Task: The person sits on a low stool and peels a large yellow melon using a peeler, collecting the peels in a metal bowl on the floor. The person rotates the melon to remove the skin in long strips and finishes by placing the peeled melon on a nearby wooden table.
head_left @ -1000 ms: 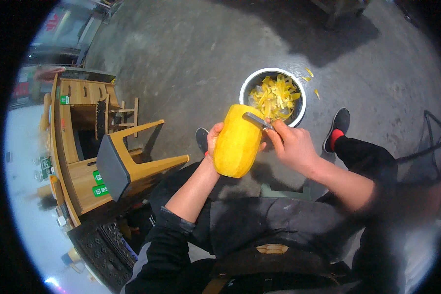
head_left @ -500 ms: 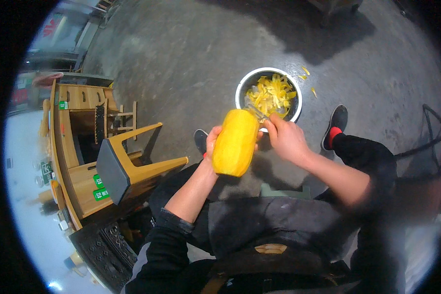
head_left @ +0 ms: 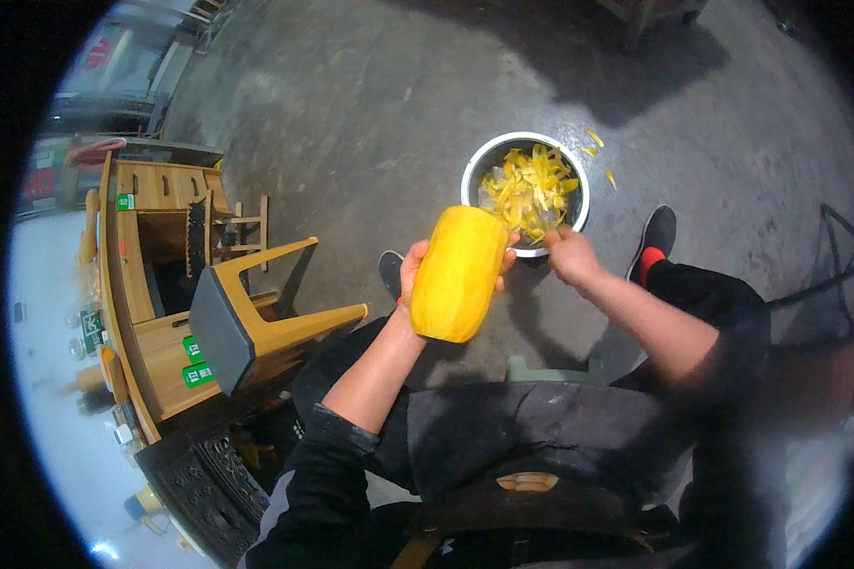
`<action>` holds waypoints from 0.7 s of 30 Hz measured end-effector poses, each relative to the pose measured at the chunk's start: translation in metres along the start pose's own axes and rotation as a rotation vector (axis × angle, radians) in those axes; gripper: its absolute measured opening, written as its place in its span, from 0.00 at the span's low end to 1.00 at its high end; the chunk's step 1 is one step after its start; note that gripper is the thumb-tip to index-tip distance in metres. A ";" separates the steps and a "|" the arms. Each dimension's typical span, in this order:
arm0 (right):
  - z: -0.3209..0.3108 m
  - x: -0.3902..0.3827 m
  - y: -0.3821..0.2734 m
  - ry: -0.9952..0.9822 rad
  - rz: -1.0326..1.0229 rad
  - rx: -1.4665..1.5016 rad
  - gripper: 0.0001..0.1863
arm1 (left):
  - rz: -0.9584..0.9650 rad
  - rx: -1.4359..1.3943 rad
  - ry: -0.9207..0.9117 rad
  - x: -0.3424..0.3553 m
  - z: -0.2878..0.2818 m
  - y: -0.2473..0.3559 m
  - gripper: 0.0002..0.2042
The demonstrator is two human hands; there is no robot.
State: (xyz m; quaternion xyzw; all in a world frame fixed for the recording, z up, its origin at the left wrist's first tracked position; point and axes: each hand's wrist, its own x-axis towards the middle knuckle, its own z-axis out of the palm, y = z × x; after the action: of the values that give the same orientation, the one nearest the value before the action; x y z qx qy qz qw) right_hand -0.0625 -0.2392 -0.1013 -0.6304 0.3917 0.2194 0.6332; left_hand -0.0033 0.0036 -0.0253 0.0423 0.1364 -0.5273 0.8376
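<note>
My left hand (head_left: 412,272) is wrapped round a large peeled yellow squash (head_left: 457,275), its thumb on one side and fingertips on the other. The squash is tilted, with its smooth, faceted flesh facing up. To its right and apart from it, my right hand (head_left: 575,258) is closed by the near rim of a round bowl (head_left: 468,185). It grips a peeler, mostly hidden now by the hand and seen more plainly in the earlier frame. Yellow strips of peel (head_left: 531,185) are heaped in the bowl on the floor.
A few peel scraps (head_left: 593,144) lie on the floor right of the bowl. A stool with a grey seat (head_left: 220,332) and yellow legs leans over at left, beside a wooden desk (head_left: 147,327). My shoes (head_left: 659,232) flank the bowl; black cables (head_left: 830,275) hang at right.
My right hand has moved right and slightly away from the squash, taking the peeler from the squash's upper end toward the bowl rim. The left hand still holds the squash in nearly the same place.
</note>
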 end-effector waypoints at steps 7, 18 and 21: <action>0.003 0.014 0.034 0.130 -0.006 0.019 0.18 | -0.026 -0.048 -0.040 0.000 0.001 0.004 0.44; 0.014 -0.088 -0.034 0.104 -1.087 -0.409 0.08 | 0.051 0.244 0.179 -0.008 -0.007 0.016 0.38; 0.014 -0.095 -0.042 0.100 -1.140 -0.503 0.08 | 0.043 0.387 0.259 -0.011 -0.017 0.022 0.36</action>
State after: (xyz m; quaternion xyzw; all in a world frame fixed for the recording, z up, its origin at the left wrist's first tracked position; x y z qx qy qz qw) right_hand -0.0836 -0.2094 -0.0030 -0.8797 -0.0406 -0.0973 0.4638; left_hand 0.0089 0.0269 -0.0403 0.2723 0.1382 -0.5159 0.8004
